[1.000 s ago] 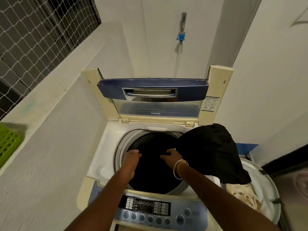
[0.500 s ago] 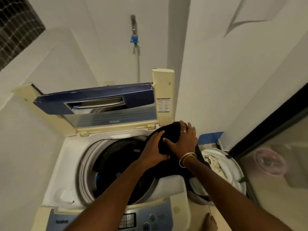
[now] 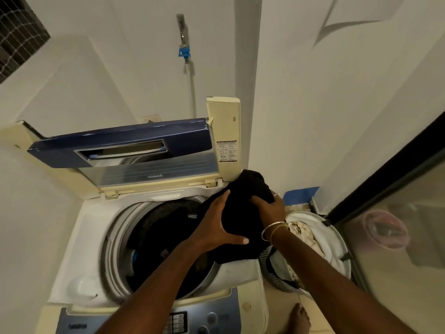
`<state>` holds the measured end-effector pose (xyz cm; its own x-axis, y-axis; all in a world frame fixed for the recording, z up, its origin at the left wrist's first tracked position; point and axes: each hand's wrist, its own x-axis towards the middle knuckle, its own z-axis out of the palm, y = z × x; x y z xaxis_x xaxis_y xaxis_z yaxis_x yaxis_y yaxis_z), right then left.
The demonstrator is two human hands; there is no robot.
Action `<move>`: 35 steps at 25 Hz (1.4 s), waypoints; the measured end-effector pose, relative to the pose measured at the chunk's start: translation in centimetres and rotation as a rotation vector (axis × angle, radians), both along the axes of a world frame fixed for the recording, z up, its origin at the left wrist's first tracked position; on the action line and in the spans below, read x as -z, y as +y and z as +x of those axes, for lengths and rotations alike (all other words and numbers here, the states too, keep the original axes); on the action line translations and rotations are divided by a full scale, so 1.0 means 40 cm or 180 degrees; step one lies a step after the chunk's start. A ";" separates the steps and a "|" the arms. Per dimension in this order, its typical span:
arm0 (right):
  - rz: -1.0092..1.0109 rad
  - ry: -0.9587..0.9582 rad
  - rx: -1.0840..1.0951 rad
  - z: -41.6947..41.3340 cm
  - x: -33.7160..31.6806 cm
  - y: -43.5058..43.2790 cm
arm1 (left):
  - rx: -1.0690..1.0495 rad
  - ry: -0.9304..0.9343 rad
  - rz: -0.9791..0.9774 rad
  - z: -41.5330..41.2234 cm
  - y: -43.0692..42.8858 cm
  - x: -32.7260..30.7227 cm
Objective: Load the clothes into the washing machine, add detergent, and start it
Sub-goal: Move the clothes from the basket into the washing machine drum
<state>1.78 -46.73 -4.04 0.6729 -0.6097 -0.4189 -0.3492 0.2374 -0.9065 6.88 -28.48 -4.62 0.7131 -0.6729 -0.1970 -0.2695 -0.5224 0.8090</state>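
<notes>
Black garment [image 3: 243, 213] bunched over right rim of top-load washing machine [image 3: 79, 239], partly above drum opening [image 3: 163, 247]. Left hand [image 3: 214, 227] grips its near side, thumb across fabric; right hand [image 3: 269, 208] clutches far side, fingers curled in. Lid [image 3: 125, 143] raised. Laundry basket [image 3: 337, 239] with pale clothes [image 3: 301, 232] just right of machine. Control panel [image 3: 192, 319] at front.

A bunched black garment [image 3: 243, 213] sits over the open washing machine's [image 3: 91, 237] right rim.
</notes>
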 end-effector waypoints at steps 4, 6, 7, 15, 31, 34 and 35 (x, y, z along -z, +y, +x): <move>-0.0043 -0.0542 -0.0193 0.018 -0.075 0.162 | -0.0323 -0.0078 -0.0463 -0.002 0.073 -0.016; 0.0374 -0.0789 -0.0512 0.053 -0.103 0.256 | -0.0716 0.0104 -0.0610 0.012 0.142 -0.032; 0.0602 -0.0864 -0.0647 0.075 -0.111 0.301 | -0.0893 0.0083 -0.0605 0.023 0.187 -0.042; 0.1137 -0.1053 -0.1581 0.218 -0.137 0.710 | -0.2755 -0.0319 -0.0612 0.021 0.546 -0.125; -0.0870 0.0858 -0.1628 0.192 0.097 0.490 | -0.1747 -0.0039 0.0879 0.101 0.497 0.142; -0.0898 0.0833 -0.1710 0.175 0.093 0.463 | -0.1859 -0.0282 0.0779 0.071 0.413 0.084; -0.0931 0.0760 -0.1701 0.166 0.088 0.448 | -0.1879 -0.0411 0.0657 0.061 0.383 0.074</move>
<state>8.40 -28.80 -7.55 0.8238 -0.3285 -0.4620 -0.5506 -0.2693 -0.7902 9.34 -13.16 -7.58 0.9788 -0.1168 -0.1682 0.0227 -0.7544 0.6561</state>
